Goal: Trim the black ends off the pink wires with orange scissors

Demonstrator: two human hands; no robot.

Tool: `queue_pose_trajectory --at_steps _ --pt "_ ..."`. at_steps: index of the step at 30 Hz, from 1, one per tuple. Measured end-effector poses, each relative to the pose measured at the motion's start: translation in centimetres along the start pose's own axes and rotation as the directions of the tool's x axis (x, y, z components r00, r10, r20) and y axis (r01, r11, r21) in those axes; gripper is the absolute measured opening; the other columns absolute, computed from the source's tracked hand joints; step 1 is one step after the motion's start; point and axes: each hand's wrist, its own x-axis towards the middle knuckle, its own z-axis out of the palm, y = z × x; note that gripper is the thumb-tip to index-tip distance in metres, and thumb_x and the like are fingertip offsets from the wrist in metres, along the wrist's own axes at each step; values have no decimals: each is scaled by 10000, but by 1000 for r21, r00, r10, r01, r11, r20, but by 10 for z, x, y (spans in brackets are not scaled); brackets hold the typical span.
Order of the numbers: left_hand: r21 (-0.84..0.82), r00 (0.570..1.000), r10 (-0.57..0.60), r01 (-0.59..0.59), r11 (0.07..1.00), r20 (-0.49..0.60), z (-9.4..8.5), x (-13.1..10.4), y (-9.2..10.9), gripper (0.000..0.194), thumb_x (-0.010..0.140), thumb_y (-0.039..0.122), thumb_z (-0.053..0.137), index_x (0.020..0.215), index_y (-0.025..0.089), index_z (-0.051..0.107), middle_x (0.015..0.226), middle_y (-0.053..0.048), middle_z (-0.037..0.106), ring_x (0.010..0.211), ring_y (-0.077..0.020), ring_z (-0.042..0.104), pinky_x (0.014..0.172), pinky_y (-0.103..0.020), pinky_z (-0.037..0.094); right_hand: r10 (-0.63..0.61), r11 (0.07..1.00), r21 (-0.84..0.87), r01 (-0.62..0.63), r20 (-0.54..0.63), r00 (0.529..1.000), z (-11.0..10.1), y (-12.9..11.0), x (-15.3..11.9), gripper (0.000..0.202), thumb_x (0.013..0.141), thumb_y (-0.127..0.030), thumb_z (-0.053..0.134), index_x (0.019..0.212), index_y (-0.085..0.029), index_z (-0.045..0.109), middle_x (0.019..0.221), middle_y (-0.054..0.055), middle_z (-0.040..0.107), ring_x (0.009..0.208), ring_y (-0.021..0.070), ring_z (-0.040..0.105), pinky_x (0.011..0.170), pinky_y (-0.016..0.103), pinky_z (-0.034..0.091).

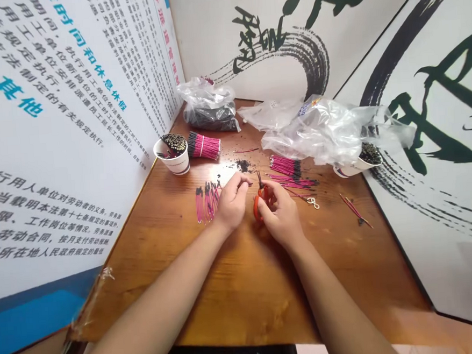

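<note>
My right hand point(284, 212) is closed around the orange-red handles of a small pair of scissors point(257, 204), blades pointing away from me. Just left of the blades, my left hand point(232, 203) pinches a thin wire point(249, 183), its dark end showing past the fingertips; the rest is hidden in the fingers. Beside that hand lie loose pink wires with black ends point(207, 200). More pink wires point(286, 168) are piled beyond my right hand. Past the blades, small black scraps point(243, 165) are scattered on the wooden table point(235, 285).
A paper cup of wires point(174, 162) and a tied wire bundle point(205, 146) stand at left. Clear plastic bags point(313, 131) cover the back right, near another cup point(350, 168). A bag with dark contents point(209, 109) sits in the far corner. Printed panels enclose the table.
</note>
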Motion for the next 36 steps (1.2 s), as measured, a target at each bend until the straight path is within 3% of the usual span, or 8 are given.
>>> queue_pose_trajectory --at_steps 6,17,20,26,29,32,34,36 --pt "269 986 132 -156 950 106 2 -2 -1 105 898 155 438 819 172 504 821 -18 507 794 -152 482 750 -281 380 -63 996 47 71 -160 985 1 -2 2 210 866 -237 571 1073 -211 553 826 9 602 714 159 534 696 301 453" --pt "393 957 183 -260 882 223 1 -5 2 139 935 186 417 903 174 551 906 -37 581 854 -159 539 790 -275 411 -84 984 133 115 -219 972 6 0 4 218 816 -190 540 1032 -213 540 800 -9 591 680 140 541 643 277 456" --pt "535 945 168 -299 791 279 1 -6 8 194 961 219 389 999 192 577 969 -49 615 860 -175 576 739 -274 405 -155 975 120 188 -237 959 4 0 6 219 794 -146 521 998 -217 556 802 -12 584 715 143 538 692 283 454" --pt "813 940 86 -328 481 329 -1 0 26 197 938 210 411 1000 194 598 926 -65 630 702 -190 574 598 -285 343 -153 975 120 187 -249 956 8 1 13 202 785 -138 505 962 -223 553 783 -18 560 698 144 515 687 283 445" --pt "801 899 127 -433 414 420 -8 14 27 157 900 181 440 903 162 596 869 -95 630 777 -227 569 671 -316 375 -165 975 121 186 -164 972 7 8 20 245 783 -145 518 1013 -220 551 807 -7 590 701 146 540 700 289 455" --pt "735 804 209 -594 328 556 -16 30 22 145 883 213 471 839 154 596 839 -115 643 848 -256 550 754 -356 379 -180 979 84 188 -95 979 -2 19 27 318 779 -169 562 1090 -223 527 861 8 627 714 152 572 688 293 460" --pt "728 787 239 -617 298 569 -19 38 18 146 878 198 462 843 156 597 821 -104 645 824 -243 542 756 -355 373 -180 980 74 185 -69 981 -9 26 30 339 800 -187 564 1130 -222 492 855 7 624 703 150 569 652 279 452" --pt "720 789 247 -614 324 562 -20 42 12 143 868 175 454 857 156 595 816 -93 645 793 -224 540 735 -340 373 -179 981 67 183 -64 982 -14 32 32 327 818 -205 564 1129 -219 465 867 9 614 699 145 565 645 275 446"
